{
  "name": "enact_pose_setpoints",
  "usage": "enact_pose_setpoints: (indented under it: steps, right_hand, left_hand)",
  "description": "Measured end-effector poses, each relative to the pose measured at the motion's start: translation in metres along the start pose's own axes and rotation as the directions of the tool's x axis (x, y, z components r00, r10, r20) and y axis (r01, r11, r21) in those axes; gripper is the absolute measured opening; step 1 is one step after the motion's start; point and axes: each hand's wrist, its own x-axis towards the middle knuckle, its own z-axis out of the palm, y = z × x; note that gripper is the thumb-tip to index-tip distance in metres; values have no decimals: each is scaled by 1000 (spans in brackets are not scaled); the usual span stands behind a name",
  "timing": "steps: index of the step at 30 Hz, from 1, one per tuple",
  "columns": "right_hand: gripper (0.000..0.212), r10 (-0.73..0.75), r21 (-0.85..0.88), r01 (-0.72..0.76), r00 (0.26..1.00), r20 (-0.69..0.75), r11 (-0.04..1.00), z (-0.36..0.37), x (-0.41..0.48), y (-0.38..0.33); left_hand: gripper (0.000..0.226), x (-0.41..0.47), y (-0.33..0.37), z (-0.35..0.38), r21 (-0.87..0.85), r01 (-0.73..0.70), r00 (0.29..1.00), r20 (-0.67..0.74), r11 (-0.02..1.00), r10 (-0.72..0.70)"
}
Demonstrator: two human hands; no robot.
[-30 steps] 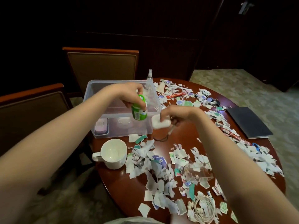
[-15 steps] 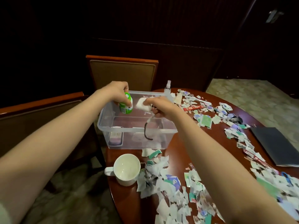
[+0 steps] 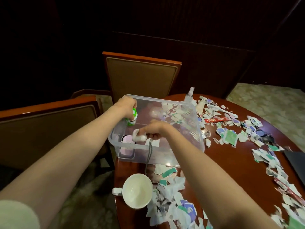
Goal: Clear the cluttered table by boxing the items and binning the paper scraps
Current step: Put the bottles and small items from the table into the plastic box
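A dark panelled room holds a round red-brown table (image 3: 231, 162) with two padded chairs behind it. On the table's left edge stands the clear plastic box (image 3: 196, 123), the target for the loose items. The left hand (image 3: 127, 104) is over the box's left wall, its fingers curled round the cap of a green bottle (image 3: 132, 119) hanging inside the opening. The right hand (image 3: 153, 131) is above the box's near rim and pinches a small white block (image 3: 138, 138). The block's grey cord (image 3: 149, 156) trails over that rim and down the outside of the box.

That cord looks like the main risk. If the block is let go now, the dangling length may drag it back over the rim or snag there. The bottle, dropped from height, could tip or strike the pink case (image 3: 127, 146) lying in the box's near-left corner.

A white mug (image 3: 137, 190) sits in front of the box near the table edge, close to the cord's end, so a tug could nudge it. Paper scraps (image 3: 171, 195) lie in front and to the right of the box. Whether the scraps seen through its far wall are inside it, I cannot tell.
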Motion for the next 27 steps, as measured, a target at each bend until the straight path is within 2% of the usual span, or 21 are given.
enact_pose_setpoints:
  steps: [6, 10, 15, 19, 24, 26, 27]
  right_hand:
    - [32, 10, -45, -8, 999, 36, 999, 13, 30, 0]
    - [28, 12, -80, -3, 994, 110, 997, 18, 40, 0]
    - [33, -9, -110, 29, 983, 181, 993, 22, 39, 3]
    - [32, -30, -153, 60, 982, 189, 986, 21, 42, 3]
    - [25, -99, -189, 135, 978, 185, 973, 19, 42, 1]
    - [24, -137, -140, 160, 977, 164, 977, 18, 44, 2]
    - [24, -146, -101, 163, 977, 154, 982, 18, 45, 3]
  left_hand:
    - [45, 19, 1, 16, 176, -63, 993, 109, 982, 44]
    - [39, 24, 4, 25, 262, -102, 990, 124, 960, 71]
    - [37, 24, 6, 37, 319, -117, 985, 157, 941, 69]
    - [42, 19, 7, 36, 325, -118, 988, 130, 938, 79]
    - [36, 4, 13, 23, 215, -167, 984, -23, 962, 176]
    - [31, -4, 14, 23, 130, -151, 989, 26, 980, 149]
    - [32, -8, 14, 24, 111, -131, 987, 105, 985, 120]
